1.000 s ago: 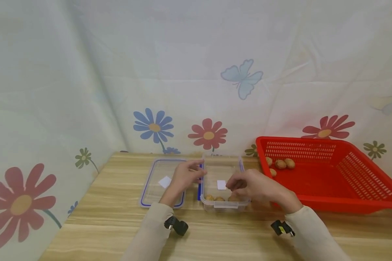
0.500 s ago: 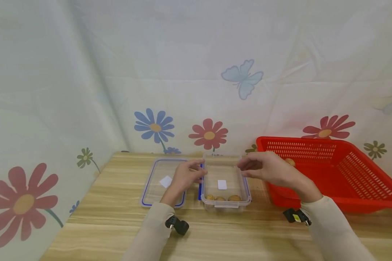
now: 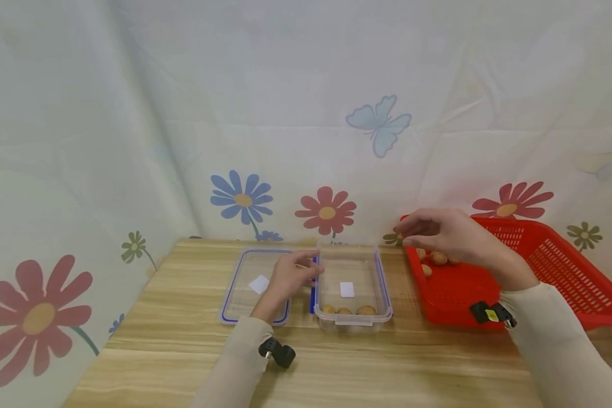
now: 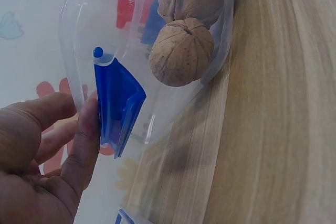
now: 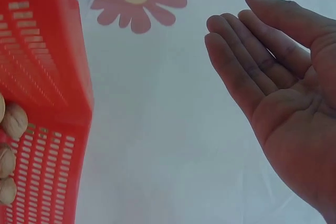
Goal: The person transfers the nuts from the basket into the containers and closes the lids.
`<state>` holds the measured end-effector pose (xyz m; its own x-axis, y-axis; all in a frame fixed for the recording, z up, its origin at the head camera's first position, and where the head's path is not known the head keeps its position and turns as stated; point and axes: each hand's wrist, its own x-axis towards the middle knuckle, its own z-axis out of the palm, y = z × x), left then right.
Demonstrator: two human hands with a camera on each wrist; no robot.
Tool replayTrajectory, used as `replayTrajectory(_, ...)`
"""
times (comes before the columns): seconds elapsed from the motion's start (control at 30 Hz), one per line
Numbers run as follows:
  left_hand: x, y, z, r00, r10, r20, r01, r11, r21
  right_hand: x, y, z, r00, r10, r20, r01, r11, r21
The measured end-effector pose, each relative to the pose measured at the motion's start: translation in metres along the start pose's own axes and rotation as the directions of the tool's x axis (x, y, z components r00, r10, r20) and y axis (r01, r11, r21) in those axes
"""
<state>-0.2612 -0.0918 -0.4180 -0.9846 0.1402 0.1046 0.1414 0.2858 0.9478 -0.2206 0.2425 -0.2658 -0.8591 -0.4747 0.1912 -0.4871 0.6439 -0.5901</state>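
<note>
A clear plastic food box (image 3: 353, 319) stands uncovered on the table, with three walnuts (image 3: 366, 310) along its near side and a white label in it. My left hand (image 3: 290, 275) pinches the box's left rim beside a hanging blue latch (image 4: 116, 103); the left wrist view shows two walnuts (image 4: 181, 52) through the wall. Over the left edge of a red basket (image 3: 566, 272), my right hand (image 3: 454, 238) hovers, holding nothing. Its straight fingers (image 5: 241, 72) stand apart from the thumb in the right wrist view. Several walnuts (image 3: 438, 258) lie in the basket's left part.
Left of the box, a clear lid (image 3: 234, 294) with a blue seal lies flat on the wooden table (image 3: 183, 351). A flower-patterned white cloth (image 3: 285, 113) hangs behind the table's back edge.
My right hand has let go of a walnut at the box's near right corner, then moved up and right to the basket. The left hand stays at the box rim.
</note>
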Motion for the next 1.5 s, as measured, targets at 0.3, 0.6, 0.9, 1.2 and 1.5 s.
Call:
replayTrajectory(0.3, -0.001, 0.001, 0.0, 1.0, -0.001, -0.005, 0.001, 1.0, -0.008, 0.002, 0.02, -0.02, 0.997, 0.073, -0.013, -0.074, 0.996, -0.047)
replayTrajectory(0.6, -0.001, -0.001, -0.001, 1.0, -0.007, -0.001, 0.007, 1.0, -0.018, 0.005, 0.043, -0.029, 0.992, 0.106, -0.065, -0.11, 0.992, -0.067)
replayTrajectory(0.9, -0.003, 0.002, -0.002, 1.0, -0.001, -0.001, 0.001, 1.0, -0.014, 0.008, 0.07, -0.034, 0.986, 0.149, -0.076, -0.152, 0.987, -0.042)
replayTrajectory(1.2, -0.003, 0.002, 0.0, 1.0, -0.009, 0.0, 0.009, 0.999, -0.032, 0.008, 0.098, -0.032, 0.976, 0.207, -0.068, -0.209, 0.978, -0.022)
replayTrajectory(1.5, -0.003, 0.002, 0.0, 1.0, -0.016, -0.007, 0.016, 1.0, -0.002, 0.008, 0.115, -0.031, 0.972, 0.231, -0.044, -0.232, 0.973, -0.008)
